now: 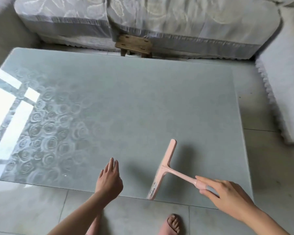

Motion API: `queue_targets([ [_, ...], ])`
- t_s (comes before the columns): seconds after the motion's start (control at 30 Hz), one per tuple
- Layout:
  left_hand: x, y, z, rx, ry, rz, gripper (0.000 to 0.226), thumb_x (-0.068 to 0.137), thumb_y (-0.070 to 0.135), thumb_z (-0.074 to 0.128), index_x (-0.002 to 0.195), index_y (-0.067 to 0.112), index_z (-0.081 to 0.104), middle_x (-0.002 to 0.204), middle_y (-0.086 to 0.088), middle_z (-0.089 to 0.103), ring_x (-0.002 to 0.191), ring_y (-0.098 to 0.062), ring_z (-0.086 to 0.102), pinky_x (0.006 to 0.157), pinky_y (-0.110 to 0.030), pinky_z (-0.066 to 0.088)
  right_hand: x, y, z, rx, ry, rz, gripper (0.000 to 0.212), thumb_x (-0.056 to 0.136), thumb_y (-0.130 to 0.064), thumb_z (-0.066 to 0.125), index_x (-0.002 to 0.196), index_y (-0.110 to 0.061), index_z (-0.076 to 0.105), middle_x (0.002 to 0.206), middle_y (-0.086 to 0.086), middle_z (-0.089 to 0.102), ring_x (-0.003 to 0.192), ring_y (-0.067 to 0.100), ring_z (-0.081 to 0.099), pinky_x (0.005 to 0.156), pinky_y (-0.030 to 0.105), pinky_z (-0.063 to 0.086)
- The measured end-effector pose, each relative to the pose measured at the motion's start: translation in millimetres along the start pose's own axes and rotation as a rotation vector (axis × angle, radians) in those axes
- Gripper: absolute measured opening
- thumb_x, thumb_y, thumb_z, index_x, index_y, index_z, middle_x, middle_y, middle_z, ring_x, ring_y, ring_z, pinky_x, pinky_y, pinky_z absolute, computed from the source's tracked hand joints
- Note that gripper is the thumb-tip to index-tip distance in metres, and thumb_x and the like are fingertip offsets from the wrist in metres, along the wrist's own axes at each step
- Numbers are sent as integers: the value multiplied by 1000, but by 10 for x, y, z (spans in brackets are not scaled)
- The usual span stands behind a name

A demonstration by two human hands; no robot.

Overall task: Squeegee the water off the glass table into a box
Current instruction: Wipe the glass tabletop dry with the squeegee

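A pink squeegee (165,168) hovers over the near right part of the glass table (134,99), its blade running from the near edge toward the middle. My right hand (222,194) grips the end of its handle. My left hand (109,180) is over the table's near edge with fingers straight and relaxed, holding nothing. The glass has a rose pattern on its left side and bright window reflections. No box is in view.
A covered sofa (143,19) runs along the far side, with another covered seat (285,92) at the right. A small wooden stool (134,45) stands between sofa and table. My foot in a pink slipper (172,223) is on the tiled floor.
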State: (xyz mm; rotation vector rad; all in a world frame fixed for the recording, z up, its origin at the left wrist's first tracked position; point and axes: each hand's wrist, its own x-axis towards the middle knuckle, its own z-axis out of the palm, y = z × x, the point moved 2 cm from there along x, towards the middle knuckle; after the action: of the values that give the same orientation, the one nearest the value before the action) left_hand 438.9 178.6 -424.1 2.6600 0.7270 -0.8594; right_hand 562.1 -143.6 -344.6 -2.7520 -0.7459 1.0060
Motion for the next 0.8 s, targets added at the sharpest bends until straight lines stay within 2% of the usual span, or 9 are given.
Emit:
queue_targets([
  [0.13,-50,565,177,19,-44,-11,65,94,19,36,151,11,6,160,-11,-5,147,-22,9,116,-34,18,-254,748,-15,-11,-28,38,31,92,-55,43,123,-53,38,116,-29,58,101,10,59,73,23,41],
  [0.27,0,1061,339,-27,-125,-16,67,95,22,38,152,15,6,160,-11,-7,148,-24,4,117,-36,18,-577,1657,3,-130,-38,103,15,94,-54,36,107,-46,32,108,-26,57,90,13,58,66,27,38],
  [0.37,79,1195,411,-88,-203,-72,68,95,24,41,153,18,6,160,-11,-8,148,-24,4,117,-38,19,-766,2156,22,-65,-23,165,11,94,-53,36,93,-54,25,88,-34,51,69,8,50,61,19,40],
  [0.43,123,1243,449,-77,-208,-95,69,95,26,41,153,20,5,160,-13,-9,148,-26,3,117,-39,20,-824,2369,45,40,1,204,11,92,-52,44,94,-54,34,81,-35,53,64,2,51,58,12,41],
  [0.5,156,1279,473,-50,-209,-105,72,95,30,43,153,21,2,159,-17,-9,148,-29,0,117,-39,19,-813,2497,41,107,29,217,12,90,-49,49,95,-52,39,82,-33,53,62,2,52,55,10,40],
  [0.63,233,1428,519,18,-270,-164,77,94,40,45,152,12,2,154,-30,-8,145,-43,1,116,-43,21,-609,2509,103,105,-15,192,14,91,-44,52,89,-52,40,91,-45,47,65,-2,53,60,12,42],
  [0.7,324,1524,517,25,-314,-211,78,94,39,46,150,3,4,151,-38,-7,142,-50,2,116,-46,19,-369,2351,143,142,14,130,10,90,-44,52,93,-46,43,86,-34,55,67,2,54,59,14,42],
  [0.8,415,1592,489,57,-345,-262,73,92,30,47,147,-5,15,147,-43,6,140,-52,7,117,-46,18,52,1991,184,180,18,1,11,92,-39,50,95,-34,40,82,-17,57,67,10,52,61,28,46],
])
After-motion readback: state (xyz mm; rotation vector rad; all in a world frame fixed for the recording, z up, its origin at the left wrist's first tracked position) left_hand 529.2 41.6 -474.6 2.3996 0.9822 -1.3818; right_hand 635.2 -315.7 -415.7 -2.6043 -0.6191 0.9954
